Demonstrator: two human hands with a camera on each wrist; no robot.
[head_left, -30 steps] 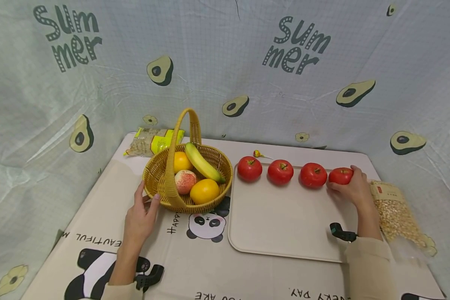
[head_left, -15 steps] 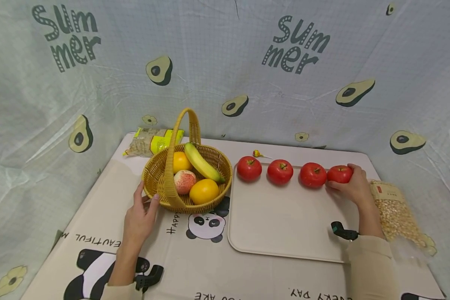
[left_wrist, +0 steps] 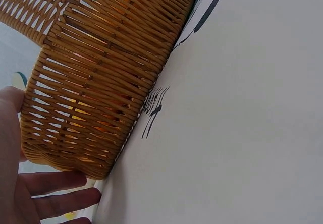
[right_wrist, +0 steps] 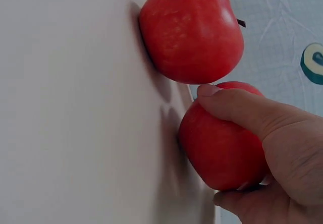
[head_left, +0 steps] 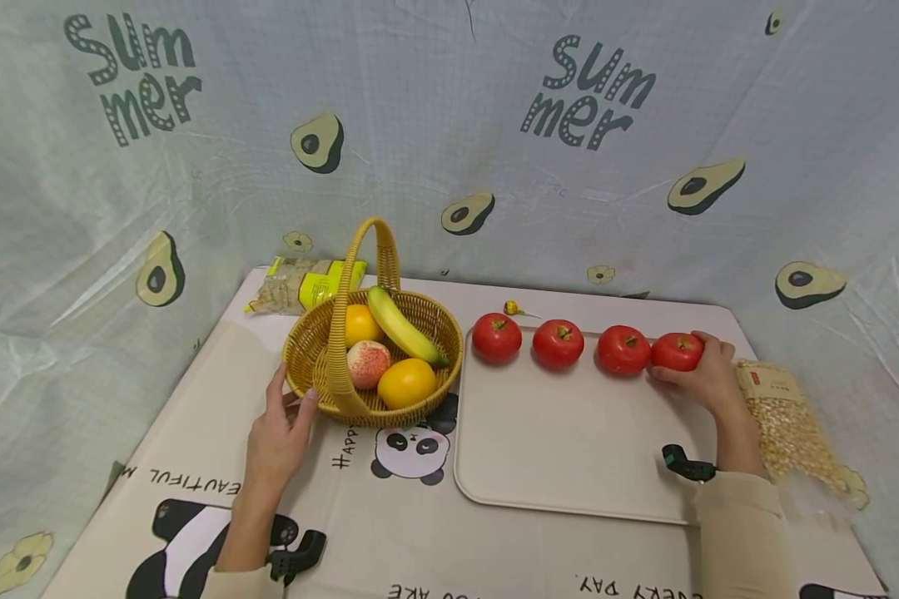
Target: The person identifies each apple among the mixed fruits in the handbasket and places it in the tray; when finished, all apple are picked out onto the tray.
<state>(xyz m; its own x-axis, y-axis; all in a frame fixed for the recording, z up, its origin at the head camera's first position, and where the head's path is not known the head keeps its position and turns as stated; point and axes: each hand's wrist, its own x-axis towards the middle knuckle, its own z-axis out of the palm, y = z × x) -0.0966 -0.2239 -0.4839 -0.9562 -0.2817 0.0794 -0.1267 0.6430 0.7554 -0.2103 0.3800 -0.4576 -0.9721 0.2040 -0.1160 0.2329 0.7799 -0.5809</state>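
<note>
At the far right corner of the beige tray (head_left: 554,449), my right hand (head_left: 712,378) grips a red apple (head_left: 676,353). In the right wrist view, the thumb lies over one side of this apple and a finger supports the opposite side. Beside it, three more red apples (head_left: 623,350) form a row along the tray's far edge. My left hand (head_left: 279,437) touches the near left side of a woven basket (left_wrist: 96,67), fingers extended along its wall. Inside the basket are a banana (head_left: 404,329), a peach (head_left: 369,364) and two orange-yellow fruits (head_left: 408,383).
Behind the basket lies a yellow-and-clear bag (head_left: 300,285). A bag of pale kernels (head_left: 790,428) lies right of the tray, beside my right forearm. A small lollipop (head_left: 514,308) lies beyond the tray's far edge. A printed curtain (head_left: 419,108) closes off the back.
The gripped apple and my right hand have shifted slightly left, closer to the neighbouring apple. My left hand and the basket stay in place.
</note>
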